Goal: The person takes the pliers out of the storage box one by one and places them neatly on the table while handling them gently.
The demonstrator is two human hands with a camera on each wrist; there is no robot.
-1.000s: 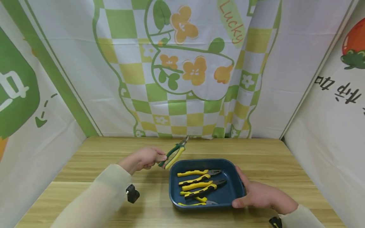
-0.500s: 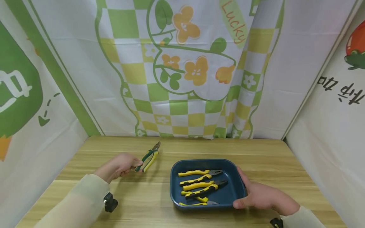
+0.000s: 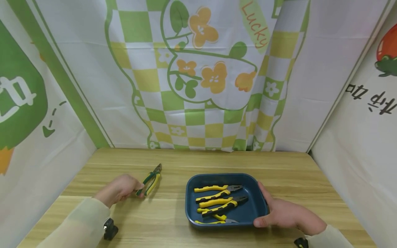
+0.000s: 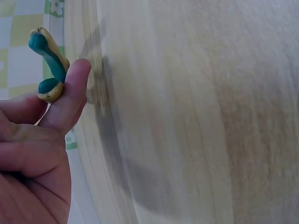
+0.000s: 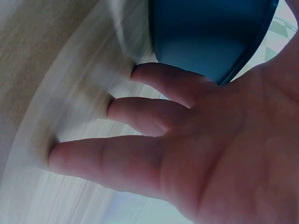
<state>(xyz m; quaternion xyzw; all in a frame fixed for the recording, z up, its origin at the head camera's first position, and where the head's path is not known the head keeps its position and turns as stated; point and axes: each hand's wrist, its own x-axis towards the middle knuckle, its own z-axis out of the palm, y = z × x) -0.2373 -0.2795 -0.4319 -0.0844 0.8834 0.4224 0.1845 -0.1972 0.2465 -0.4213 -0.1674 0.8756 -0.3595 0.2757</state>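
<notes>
wood-grain tbl (image 3: 161, 220), wht cloth walls (image 3: 356, 165) w/ grn trim (image 3: 58, 74), grn/yel check panel (image 3: 211, 75) at back

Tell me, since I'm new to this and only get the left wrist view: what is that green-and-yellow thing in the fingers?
Observer: Pliers; the head view shows their metal tip beyond the handles.
Visitor: Oh! And where is the other hand?
Observer: The right hand is against the right end of a blue tray.
</notes>
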